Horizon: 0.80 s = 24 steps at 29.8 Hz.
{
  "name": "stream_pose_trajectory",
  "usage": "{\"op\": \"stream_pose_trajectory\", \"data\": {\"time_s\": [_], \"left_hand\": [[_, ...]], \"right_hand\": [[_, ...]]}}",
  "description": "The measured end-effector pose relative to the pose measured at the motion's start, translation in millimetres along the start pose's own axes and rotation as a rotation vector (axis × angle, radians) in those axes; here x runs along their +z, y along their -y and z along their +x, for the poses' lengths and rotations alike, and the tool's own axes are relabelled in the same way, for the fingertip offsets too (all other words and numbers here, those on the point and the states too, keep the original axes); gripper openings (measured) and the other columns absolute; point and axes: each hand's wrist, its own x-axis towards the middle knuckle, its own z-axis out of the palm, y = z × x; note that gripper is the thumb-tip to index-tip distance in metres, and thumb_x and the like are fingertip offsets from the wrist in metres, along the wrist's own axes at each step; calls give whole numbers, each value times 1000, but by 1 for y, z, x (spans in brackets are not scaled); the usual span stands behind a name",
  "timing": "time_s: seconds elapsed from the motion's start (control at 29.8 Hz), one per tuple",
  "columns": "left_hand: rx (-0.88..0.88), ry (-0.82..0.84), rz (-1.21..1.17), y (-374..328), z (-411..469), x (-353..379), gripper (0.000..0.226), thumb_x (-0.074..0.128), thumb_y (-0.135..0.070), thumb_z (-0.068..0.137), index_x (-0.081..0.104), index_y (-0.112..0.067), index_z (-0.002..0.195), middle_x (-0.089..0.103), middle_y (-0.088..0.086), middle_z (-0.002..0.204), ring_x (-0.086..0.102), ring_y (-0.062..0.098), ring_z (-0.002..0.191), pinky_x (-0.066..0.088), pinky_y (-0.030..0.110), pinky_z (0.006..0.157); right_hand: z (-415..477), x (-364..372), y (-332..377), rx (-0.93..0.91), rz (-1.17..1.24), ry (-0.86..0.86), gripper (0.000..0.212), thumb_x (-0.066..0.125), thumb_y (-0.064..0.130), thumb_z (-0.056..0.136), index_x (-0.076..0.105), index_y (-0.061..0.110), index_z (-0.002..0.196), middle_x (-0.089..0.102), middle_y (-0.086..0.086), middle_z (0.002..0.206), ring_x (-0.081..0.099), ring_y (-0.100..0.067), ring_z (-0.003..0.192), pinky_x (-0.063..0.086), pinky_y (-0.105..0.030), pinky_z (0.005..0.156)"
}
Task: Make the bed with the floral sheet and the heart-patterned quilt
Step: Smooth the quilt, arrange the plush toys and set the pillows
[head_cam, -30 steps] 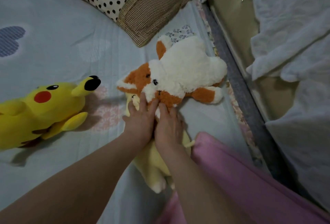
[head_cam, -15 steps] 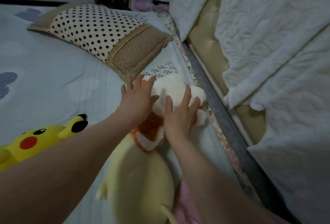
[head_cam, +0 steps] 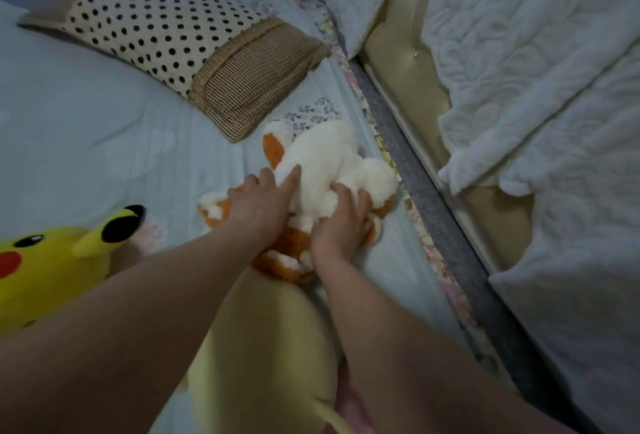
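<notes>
The pale blue heart-patterned quilt (head_cam: pixel 104 129) lies spread over the bed. A strip of the floral sheet (head_cam: pixel 429 246) shows along its right edge. A white and orange plush fox (head_cam: pixel 325 156) lies on the quilt near that edge. My left hand (head_cam: pixel 263 205) presses on the plush with straight fingers. My right hand (head_cam: pixel 343 222) has its fingers curled into the white fur and grips it. A pale yellow plush (head_cam: pixel 270 347) lies below the fox, between my forearms.
A polka-dot pillow (head_cam: pixel 166 28) with a brown woven end sits at the head of the bed. A yellow Pikachu plush (head_cam: pixel 48 260) lies at the left. At the right stand a grey bed rail (head_cam: pixel 436 212), a beige padded panel (head_cam: pixel 405 63) and white quilted covers (head_cam: pixel 540 87).
Both hands have moved up from the pale yellow plush onto the fox. The right hand's fingers, spread half a second ago, now dig into the fur. The fox has shifted a little.
</notes>
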Motion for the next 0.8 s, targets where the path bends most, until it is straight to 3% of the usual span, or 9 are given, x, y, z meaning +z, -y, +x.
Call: {"op": "stream_pose_trajectory", "data": {"time_s": [0.07,0.13,0.23,0.3,0.4,0.5,0.64,0.7,0.8], "left_hand": [[71,-134,-12,0,-23,-19,72,42,-28,100,-7,-43,151,34,14,132,40,35,118,39,53,95],[112,-255,-8,4,-46,-38,71,41,-26,100,-5,-44,150,33,12,127,39,33,114,39,51,92],[69,-401,-20,24,-79,-58,73,49,-23,98,2,-45,150,36,11,120,41,33,107,41,50,85],[-7,-462,-24,46,-102,-74,81,63,-21,91,14,-44,151,41,11,113,44,34,99,42,49,78],[-113,-499,-58,84,-140,-99,87,74,-16,81,26,-44,148,43,12,105,46,36,92,44,49,71],[-232,-536,-85,136,-196,-129,86,75,-11,77,35,-39,148,44,17,103,48,39,88,45,51,67],[-386,-545,-109,197,-265,-160,75,74,-20,81,42,-37,146,47,22,105,49,43,90,44,53,70],[-420,-556,-112,217,-287,-168,74,72,-22,81,43,-37,146,47,22,106,49,43,92,44,53,72],[-522,-567,-118,256,-335,-188,72,74,-23,81,44,-37,145,46,21,109,48,43,95,44,54,74]], "right_hand": [[-12,-18,5,-37,47,-112,43,58,-3,83,61,24,117,37,-2,142,40,-28,124,27,-15,93],[-26,-34,13,-105,106,-202,39,57,-8,81,64,17,109,44,-6,135,43,-26,121,21,-4,92],[-51,-48,41,-191,166,-184,44,53,-14,78,62,21,103,40,1,132,39,-21,122,33,-14,96],[-71,-54,68,-210,203,-119,44,50,-14,80,62,23,99,36,5,134,34,-16,122,29,-9,92],[-104,-52,112,-293,177,-83,43,51,-15,80,64,21,99,37,0,139,32,-16,122,29,-14,95],[-155,-46,166,-420,190,15,42,53,-13,83,65,22,102,37,-2,141,28,-13,120,14,1,92],[-216,-31,224,-555,148,181,42,51,1,94,56,39,108,24,13,148,22,-9,129,31,-17,91],[-238,-24,243,-560,155,213,40,53,2,94,58,39,109,26,12,148,24,-11,131,42,-27,91],[-287,-14,286,-600,212,262,38,54,-4,92,62,30,107,31,5,146,27,-16,130,38,-26,95]]}}
